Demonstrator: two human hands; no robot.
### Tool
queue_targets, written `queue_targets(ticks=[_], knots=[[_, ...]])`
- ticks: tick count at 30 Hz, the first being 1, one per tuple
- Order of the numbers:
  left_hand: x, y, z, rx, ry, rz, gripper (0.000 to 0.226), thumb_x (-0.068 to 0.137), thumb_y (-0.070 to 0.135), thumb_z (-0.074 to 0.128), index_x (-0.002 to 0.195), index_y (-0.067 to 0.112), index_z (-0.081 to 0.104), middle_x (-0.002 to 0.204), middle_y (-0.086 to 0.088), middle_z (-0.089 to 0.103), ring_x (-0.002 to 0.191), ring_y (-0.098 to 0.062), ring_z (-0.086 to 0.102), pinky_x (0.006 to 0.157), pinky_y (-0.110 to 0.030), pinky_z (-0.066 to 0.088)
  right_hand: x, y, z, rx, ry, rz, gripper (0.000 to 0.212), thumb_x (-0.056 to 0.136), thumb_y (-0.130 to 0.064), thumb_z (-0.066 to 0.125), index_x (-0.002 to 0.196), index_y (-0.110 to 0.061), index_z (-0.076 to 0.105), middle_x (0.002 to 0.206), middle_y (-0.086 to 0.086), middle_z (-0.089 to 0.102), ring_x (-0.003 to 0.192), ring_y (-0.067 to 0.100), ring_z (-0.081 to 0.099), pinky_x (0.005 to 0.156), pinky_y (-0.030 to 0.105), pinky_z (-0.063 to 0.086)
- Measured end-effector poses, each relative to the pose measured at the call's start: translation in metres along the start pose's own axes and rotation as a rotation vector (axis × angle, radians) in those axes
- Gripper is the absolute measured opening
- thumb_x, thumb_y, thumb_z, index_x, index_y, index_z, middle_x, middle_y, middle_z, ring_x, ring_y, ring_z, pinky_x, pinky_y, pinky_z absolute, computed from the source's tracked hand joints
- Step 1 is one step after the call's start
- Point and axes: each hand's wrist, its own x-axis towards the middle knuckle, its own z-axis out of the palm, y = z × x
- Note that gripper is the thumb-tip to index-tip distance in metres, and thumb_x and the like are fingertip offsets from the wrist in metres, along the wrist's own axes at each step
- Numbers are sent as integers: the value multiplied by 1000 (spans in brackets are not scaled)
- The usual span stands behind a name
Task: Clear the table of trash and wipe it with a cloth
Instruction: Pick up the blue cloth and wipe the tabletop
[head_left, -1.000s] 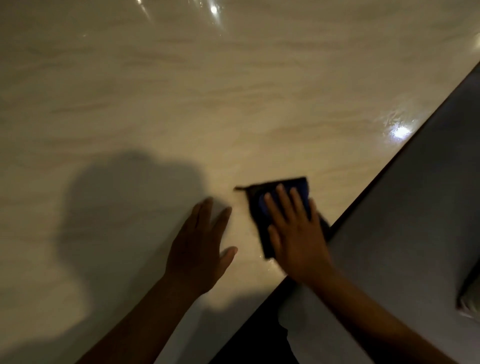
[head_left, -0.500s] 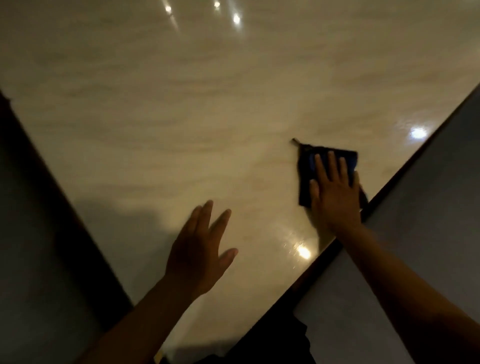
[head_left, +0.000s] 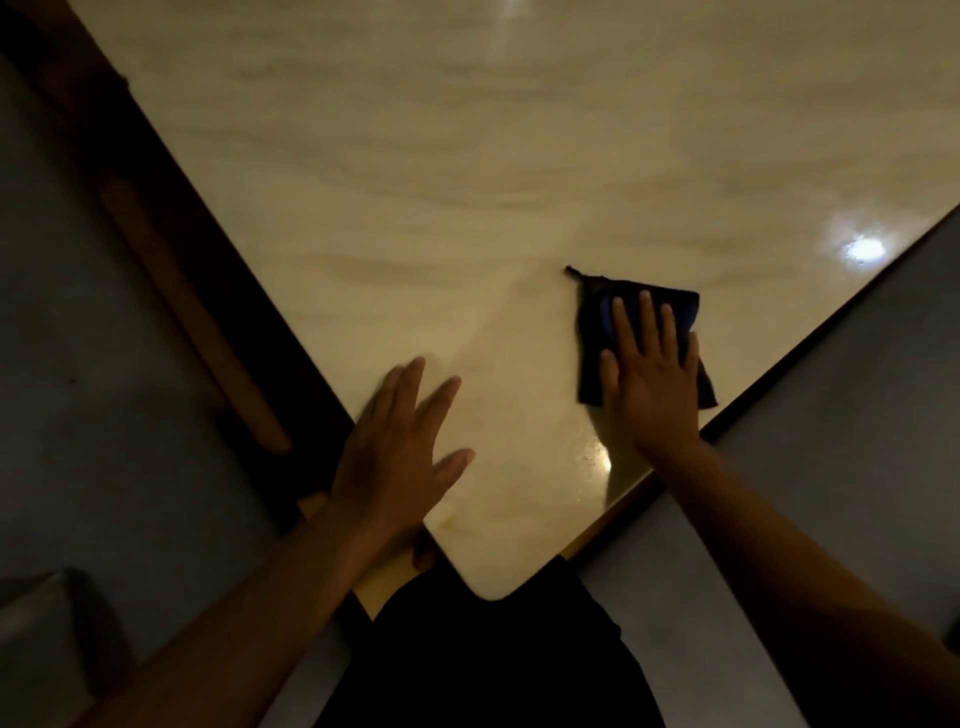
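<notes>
The right hand (head_left: 649, 384) lay flat with fingers spread on a folded dark cloth (head_left: 636, 312), pressing it to the pale table (head_left: 467, 182) near its right edge, while the left hand (head_left: 400, 447) rested open, holding nothing, by the near corner. No trash showed on the visible surface, so clearing looked done. A wet sheen beside the cloth suggested wiping was underway, with the far stretch likely left.

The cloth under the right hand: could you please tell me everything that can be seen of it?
The cloth is a small, dark piece, black with blue showing near the fingertips, apparently folded to a rough square. A short loop or tag sticks out at its far left corner. It lies flat on the glossy pale table, close to the table's right edge. The right hand presses on it with straight, spread fingers, covering its middle. The left hand is apart from it.
</notes>
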Motion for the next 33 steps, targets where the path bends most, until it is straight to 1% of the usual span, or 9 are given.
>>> queue_targets(ticks=[4,8,14,17,19,21,26,30,33], knots=[[-17,-13,0,-60,20,-25,75,93,54,53,157,28,25,166,-8,11,152,-29,9,118,-43,25,-79,-54,8,13,-31,-226,63,97,-42,30,156,-23,20,164,9,12,151,32,10,118,56,15],[-31,-35,-1,-116,116,-128,65,87,34,50,150,22,42,157,-11,34,144,-32,31,114,-46,37,-136,-110,11,77,-190,-533,64,100,-43,33,157,-26,10,165,4,1,152,28,-1,119,56,11],[-37,-53,-22,-226,376,-269,63,81,20,37,143,15,50,142,-13,48,131,-33,45,105,-51,43,-51,-180,12,109,-204,-710,60,101,-43,28,157,-25,15,165,2,7,152,25,1,120,54,10],[-28,-41,-30,-172,395,-216,54,90,19,45,143,16,48,143,-11,47,133,-30,43,107,-48,42,-19,-199,-5,350,-256,-633,57,99,-38,26,153,-22,31,161,2,25,150,22,16,120,47,18],[-15,-34,-27,-126,371,-147,50,94,26,45,143,16,50,146,-12,46,134,-31,42,110,-47,40,-11,-182,-13,475,-112,-488,53,96,-31,31,145,-17,46,153,5,41,146,25,28,118,43,26],[2,-28,-19,-39,284,-94,53,99,36,45,148,17,44,155,-15,38,142,-33,35,116,-46,33,-4,-157,-15,405,-44,-341,54,94,-32,31,141,-17,51,151,6,44,144,29,31,115,44,30],[26,-27,-2,134,42,-16,75,100,58,23,159,24,-8,167,-10,-9,153,-31,-5,124,-45,3,9,-141,-10,187,-89,-314,50,95,-36,34,142,-25,48,153,2,40,144,27,31,111,45,32],[71,-70,-21,213,17,26,80,97,66,15,158,22,-11,167,-6,-12,153,-27,-9,124,-43,0,23,-142,-13,289,-1,-253,38,93,-35,38,120,-27,65,132,-2,59,125,25,49,94,42,42],[132,-119,-56,218,23,-148,81,95,70,10,159,23,-10,166,-7,-13,153,-29,-9,123,-44,-1,40,-141,-10,302,13,-264,23,93,-26,58,114,-24,68,125,0,61,116,25,53,90,40,43]])
